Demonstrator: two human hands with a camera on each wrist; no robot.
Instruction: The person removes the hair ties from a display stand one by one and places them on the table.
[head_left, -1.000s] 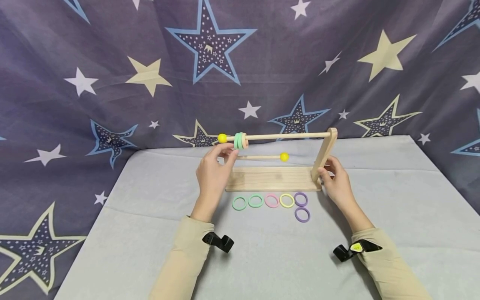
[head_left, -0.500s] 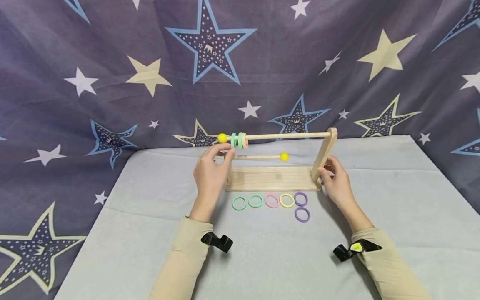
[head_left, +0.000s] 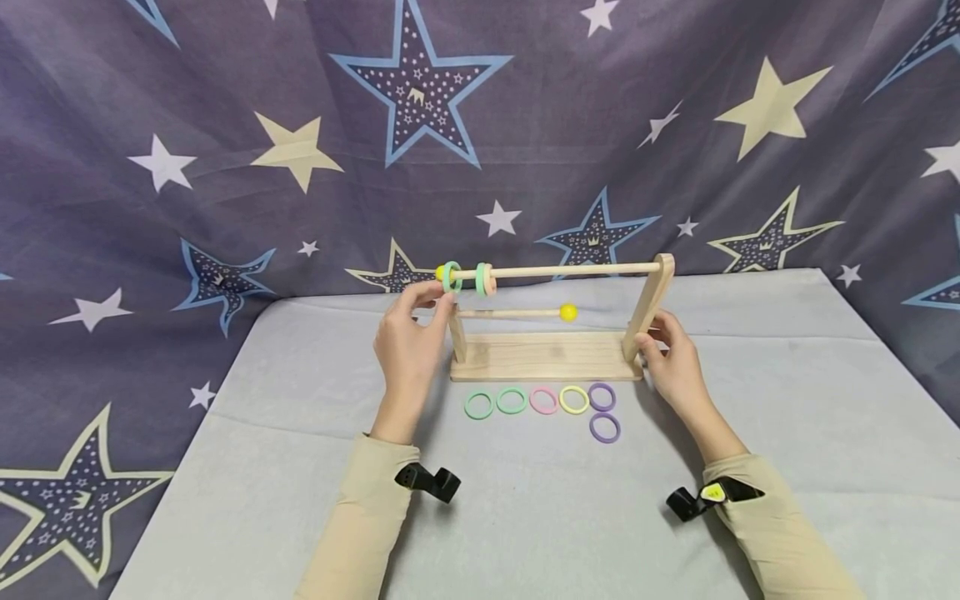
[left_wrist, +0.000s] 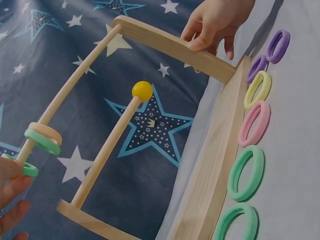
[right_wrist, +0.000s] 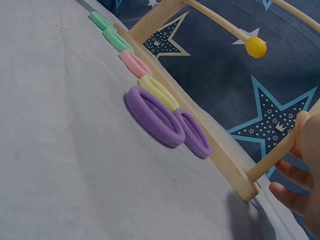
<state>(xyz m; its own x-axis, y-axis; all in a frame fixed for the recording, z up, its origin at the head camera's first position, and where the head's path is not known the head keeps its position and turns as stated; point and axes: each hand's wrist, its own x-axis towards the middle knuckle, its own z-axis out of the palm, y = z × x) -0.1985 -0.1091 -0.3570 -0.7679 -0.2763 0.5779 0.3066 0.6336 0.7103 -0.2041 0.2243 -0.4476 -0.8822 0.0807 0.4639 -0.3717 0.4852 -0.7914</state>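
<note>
A wooden stand has a flat base (head_left: 547, 357) and two rods, each tipped with a yellow ball. Near the ball end of the upper rod (head_left: 570, 271), my left hand (head_left: 408, 342) pinches a green ring (left_wrist: 30, 170) that encircles the rod. Farther along that rod hang another green ring (left_wrist: 43, 142) and a peach ring (left_wrist: 48, 131), side by side. The lower rod (head_left: 517, 313) carries no ring. My right hand (head_left: 675, 371) grips the right upright (head_left: 648, 308) low down, thumb in front; some fingers are hidden behind it.
In front of the base lie two green rings (left_wrist: 255, 172), a pink ring (left_wrist: 264, 123), a yellow ring (left_wrist: 267, 91) and two purple rings (head_left: 604, 441) on the grey cloth (head_left: 525, 525). A star-patterned curtain (head_left: 225, 108) hangs behind.
My left hand has slid one green ring leftward along the upper rod to the yellow ball, away from the other green ring and the peach one. The right hand stays put.
</note>
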